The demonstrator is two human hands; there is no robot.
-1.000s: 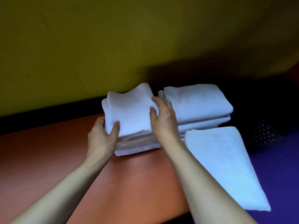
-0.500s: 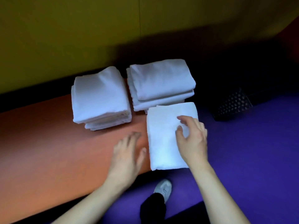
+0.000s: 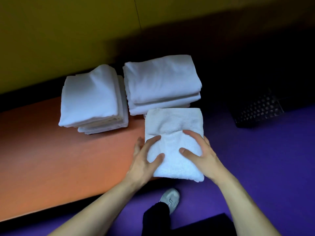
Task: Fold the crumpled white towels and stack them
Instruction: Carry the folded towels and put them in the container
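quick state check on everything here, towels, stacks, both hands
front towel: folded, lying at the table's right end, near edge bunched up
left stack: folded towels, piled, untouched
right stack: folded towels, piled, untouched
left hand: gripping the front towel's left edge, fingers spread
right hand: gripping its right edge
table: orange top, holding all the towels

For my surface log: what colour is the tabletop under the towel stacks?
Orange; the tabletop shows best in the head view.

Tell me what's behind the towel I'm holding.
Behind the folded towel sits a right stack of folded towels on the orange table; the stack's near bottom edge is hidden.
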